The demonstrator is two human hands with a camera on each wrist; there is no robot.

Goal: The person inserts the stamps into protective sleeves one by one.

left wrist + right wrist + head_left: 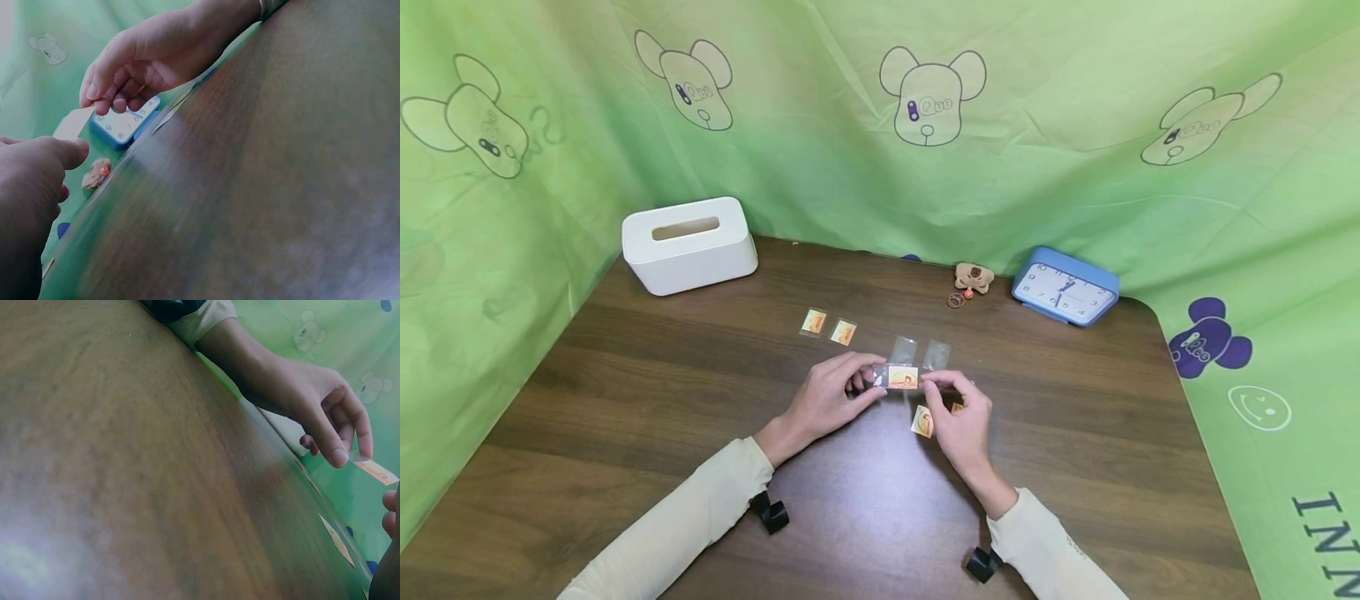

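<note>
Over the table, my left hand (831,393) holds a small clear plastic bag (880,377) by its left end, between thumb and finger. A small card (903,377) printed in yellow and orange lies in line with the bag, apparently partly inside it. The right hand (961,421) pinches the card's right edge; the left wrist view shows this right hand (156,59) with the pale card (73,124) at its fingertips. Two more clear bags (937,355) lie just beyond. One loose card (922,422) is below the hands, and another is mostly hidden by the right hand.
Two cards in clear bags (843,332) lie farther left on the wooden table (647,400). A white tissue box (692,258) stands at the back left. At the back right are a blue clock (1066,287) and a brown bear-shaped trinket (974,278); green curtain surrounds the table.
</note>
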